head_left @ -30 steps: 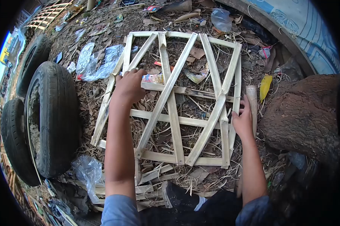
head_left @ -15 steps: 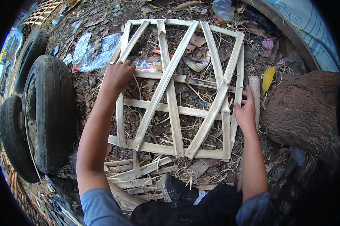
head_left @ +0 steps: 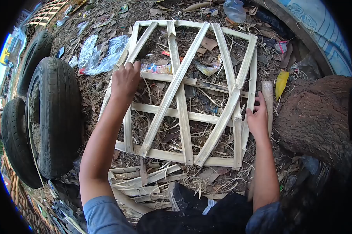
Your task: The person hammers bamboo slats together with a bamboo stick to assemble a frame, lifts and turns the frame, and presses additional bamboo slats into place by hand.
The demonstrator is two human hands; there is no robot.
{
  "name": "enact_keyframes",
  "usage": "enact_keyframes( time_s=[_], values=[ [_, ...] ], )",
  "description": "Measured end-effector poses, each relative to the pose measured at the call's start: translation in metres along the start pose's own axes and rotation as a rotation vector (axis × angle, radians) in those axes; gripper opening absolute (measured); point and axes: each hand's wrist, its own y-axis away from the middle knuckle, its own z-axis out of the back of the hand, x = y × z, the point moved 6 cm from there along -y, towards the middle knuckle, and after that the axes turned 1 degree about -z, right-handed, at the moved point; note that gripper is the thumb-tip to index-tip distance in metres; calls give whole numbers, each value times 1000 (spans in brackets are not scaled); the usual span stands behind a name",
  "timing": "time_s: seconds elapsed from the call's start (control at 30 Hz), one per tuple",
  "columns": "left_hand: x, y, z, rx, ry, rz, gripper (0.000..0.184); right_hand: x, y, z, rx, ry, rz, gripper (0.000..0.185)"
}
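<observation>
A flat lattice frame of split bamboo strips [head_left: 171, 99] lies over the littered ground before me, its strips crossing at slants. My left hand [head_left: 125, 80] is closed around the frame's left side, near the upper crosswise strip; its fingertips are hidden from above. At the right side, my right hand [head_left: 258, 119] has its thumb and fingers apart, the thumb against the outer upright strip. Just right of these fingers is a round wooden stick [head_left: 268, 103]. Below the frame, loose bamboo pieces [head_left: 145, 181] lie by my shoe [head_left: 183, 197].
Old tyres [head_left: 55, 117] stand at the left. A thick brown log [head_left: 316, 115] lies at the right, with a yellow leaf [head_left: 281, 84] beside it. Crumpled plastic bags [head_left: 109, 54], dry leaves and bamboo shavings cover the ground. A blue printed sheet [head_left: 320, 27] is at the upper right.
The whole view has shifted slightly, so the frame and both hands appear a little further right. Both hands keep their places on the frame.
</observation>
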Motion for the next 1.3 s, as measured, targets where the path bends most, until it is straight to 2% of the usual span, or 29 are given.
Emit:
enact_keyframes(
  time_s=[0.17, 0.23, 0.4, 0.53, 0.6, 0.73, 0.83, 0.9, 0.93, 1.1, 1.2, 1.23, 1.3],
  values=[
    [-2, 0, -8, -44, -46, 38, 37, -6, -2, -2, -9, -27, 7, 74],
    [-8, 2, -8, 76, -114, 120, 3, -8, -1, -3, -21, -39, 16, 74],
    [-8, -1, -5, 250, -84, 160, 17, -10, -1, -3, -27, 13, 47, 75],
    [-13, 0, -15, 257, -112, 150, 16, -12, 0, -3, -27, -16, 48, 75],
    [-6, 2, -20, 282, -50, 204, 26, -7, 0, -1, -24, -23, 35, 75],
    [1, 4, -18, 258, -13, 210, 25, 1, 3, 2, 11, -17, 0, 75],
    [2, 6, -20, 347, -2, 242, 26, 1, 1, 0, 1, -52, 23, 75],
    [-2, 5, -16, 245, -28, 160, 17, 3, 2, 0, 15, -56, 2, 74],
    [0, 3, -17, 311, 20, 214, 26, -1, 1, -1, 7, -46, 21, 74],
    [0, 3, -20, 295, 9, 183, 25, 5, 5, 3, 6, -4, 14, 73],
    [2, 1, -17, 200, -74, 112, 31, 0, 2, 0, 18, -1, -9, 72],
    [2, 0, -6, 221, -74, 150, 36, -4, 1, -2, 1, 12, -4, 71],
    [-6, 1, 18, 358, -57, 158, 28, -6, 0, -1, -7, 10, 22, 70]
  ],
)
